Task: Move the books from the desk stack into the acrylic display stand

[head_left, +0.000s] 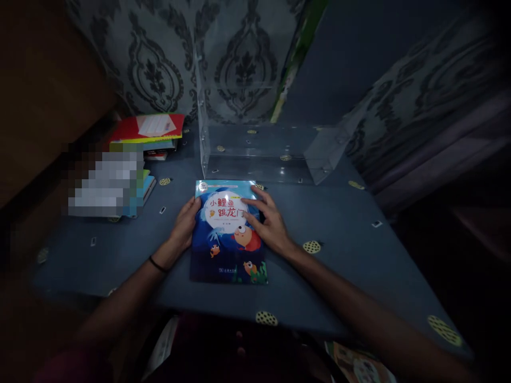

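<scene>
A blue children's picture book with orange fish and red Chinese characters on its cover faces up in front of me on the table. Along its left edge, my left hand grips the book; some of its fingers are hidden, and a dark band circles that wrist. My right hand rests at the book's upper right side, fingers stretched apart over the cover. I see nothing else in either hand.
Behind the book stands a clear acrylic rack, with a tall, thin green-edged item upright in it. Stacked books, a red and yellow one on top, lie at the left beside a pixelated patch. The patterned tablecloth covers the table.
</scene>
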A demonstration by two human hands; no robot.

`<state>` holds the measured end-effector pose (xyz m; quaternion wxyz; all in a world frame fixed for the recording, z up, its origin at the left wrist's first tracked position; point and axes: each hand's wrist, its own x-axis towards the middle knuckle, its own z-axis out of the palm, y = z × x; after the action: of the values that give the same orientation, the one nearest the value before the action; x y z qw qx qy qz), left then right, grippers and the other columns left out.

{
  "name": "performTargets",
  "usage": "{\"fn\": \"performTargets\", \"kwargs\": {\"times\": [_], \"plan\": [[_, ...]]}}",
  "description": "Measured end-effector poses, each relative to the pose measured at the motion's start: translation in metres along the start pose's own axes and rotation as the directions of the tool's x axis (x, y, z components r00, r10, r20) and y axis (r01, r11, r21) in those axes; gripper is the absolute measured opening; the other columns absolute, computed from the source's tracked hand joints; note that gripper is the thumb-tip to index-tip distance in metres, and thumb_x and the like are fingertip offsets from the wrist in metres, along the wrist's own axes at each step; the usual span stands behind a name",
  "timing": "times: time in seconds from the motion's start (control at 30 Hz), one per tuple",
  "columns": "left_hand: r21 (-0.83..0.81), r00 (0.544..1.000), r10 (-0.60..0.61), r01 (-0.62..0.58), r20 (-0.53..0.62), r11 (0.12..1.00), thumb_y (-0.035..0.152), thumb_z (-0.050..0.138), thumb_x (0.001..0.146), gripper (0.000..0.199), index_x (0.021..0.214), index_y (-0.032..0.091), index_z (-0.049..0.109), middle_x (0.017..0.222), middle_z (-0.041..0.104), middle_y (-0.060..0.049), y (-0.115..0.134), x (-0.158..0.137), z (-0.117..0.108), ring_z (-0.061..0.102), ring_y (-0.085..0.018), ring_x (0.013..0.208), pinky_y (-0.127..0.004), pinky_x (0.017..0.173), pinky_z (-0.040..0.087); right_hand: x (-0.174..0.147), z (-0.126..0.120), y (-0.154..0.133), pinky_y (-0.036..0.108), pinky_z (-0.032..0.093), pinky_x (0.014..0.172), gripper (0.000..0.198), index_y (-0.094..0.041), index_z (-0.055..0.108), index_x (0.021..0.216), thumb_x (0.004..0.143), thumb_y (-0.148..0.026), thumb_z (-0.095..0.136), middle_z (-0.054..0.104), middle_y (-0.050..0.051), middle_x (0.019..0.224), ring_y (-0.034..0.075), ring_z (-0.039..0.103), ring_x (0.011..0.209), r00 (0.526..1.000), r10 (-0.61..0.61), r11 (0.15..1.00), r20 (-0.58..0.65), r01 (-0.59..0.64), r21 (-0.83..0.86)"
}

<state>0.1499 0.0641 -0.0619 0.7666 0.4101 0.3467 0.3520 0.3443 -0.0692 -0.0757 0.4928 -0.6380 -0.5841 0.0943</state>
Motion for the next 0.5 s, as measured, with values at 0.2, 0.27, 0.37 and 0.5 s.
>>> {"fn": "performTargets", "kwargs": {"times": [0.2,0.27,0.37,0.5], "plan": [[0.152,0.99,0.143,-0.142,0.006,0.978,0.041,0.084,0.073,0.053,0.115,0.019,0.059,0.096,0.075,-0.003,0.0,0.005,0.004,0.072,-0.018,0.083,-0.03,0.076,0.059,0.004,0.003,0.014,0.064,0.039,0.115,0.031,-0.024,0.072,0.12,0.097,-0.041,0.06,0.045,0.011,0.155,0.034,0.045,0.142,0.998,-0.03,1.0,-0.053,0.029,-0.01],[0.22,0.981,0.193,-0.195,0.034,0.956,0.041,0.082,0.074,0.058,0.121,0.02,0.055,0.096,0.074,-0.004,-0.003,0.008,0.001,0.071,-0.019,0.082,-0.031,0.073,0.058,0.007,0.002,0.021,0.063,0.039,0.115,0.03,-0.023,0.072,0.119,0.096,-0.04,0.061,0.045,0.012,0.155,0.035,0.045,0.142,0.999,-0.012,1.0,-0.041,0.011,-0.028],[0.387,0.946,0.296,-0.323,0.13,0.864,0.039,0.071,0.082,0.049,0.124,0.02,0.055,0.101,0.073,-0.006,-0.007,0.011,-0.005,0.071,-0.023,0.094,-0.036,0.083,0.058,0.01,0.002,0.028,0.061,0.041,0.114,0.029,-0.023,0.072,0.117,0.093,-0.036,0.063,0.048,0.013,0.153,0.035,0.046,0.141,1.0,0.025,0.997,-0.015,-0.026,-0.068],[0.714,0.832,0.464,-0.522,0.304,0.467,0.03,0.056,0.091,0.037,0.125,0.018,0.059,0.129,0.065,-0.014,-0.01,0.011,-0.014,0.061,-0.028,0.124,-0.049,0.109,0.048,0.011,0.002,0.029,0.059,0.041,0.114,0.028,-0.02,0.073,0.117,0.093,-0.031,0.061,0.048,0.016,0.152,0.035,0.048,0.14,0.998,0.055,0.991,0.02,-0.052,-0.122]]}}
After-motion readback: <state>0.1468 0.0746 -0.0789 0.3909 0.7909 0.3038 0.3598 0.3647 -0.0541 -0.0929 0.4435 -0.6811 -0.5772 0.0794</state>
